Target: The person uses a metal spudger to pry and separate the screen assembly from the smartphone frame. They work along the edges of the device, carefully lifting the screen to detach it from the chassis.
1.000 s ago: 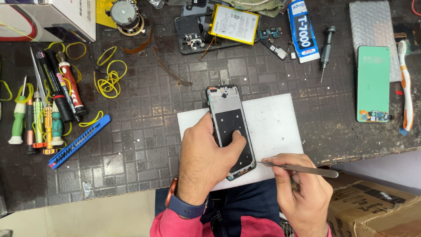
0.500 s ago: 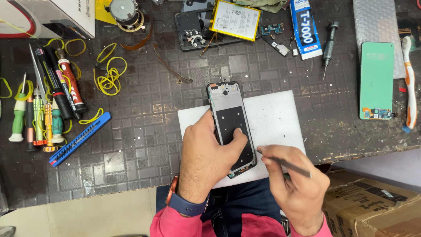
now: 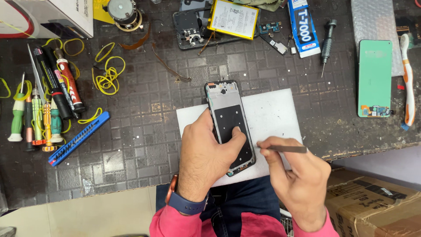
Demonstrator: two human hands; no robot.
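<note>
Phone frame's (image 3: 229,125) lower left edge under the left hand (image 3: 206,160)

Right hand (image 3: 302,177) swung the thin grey metal tweezers (image 3: 283,149) from tilted to level; tip moved off the black phone frame's (image 3: 230,125) lower right edge, toward frame centre-right.
</note>
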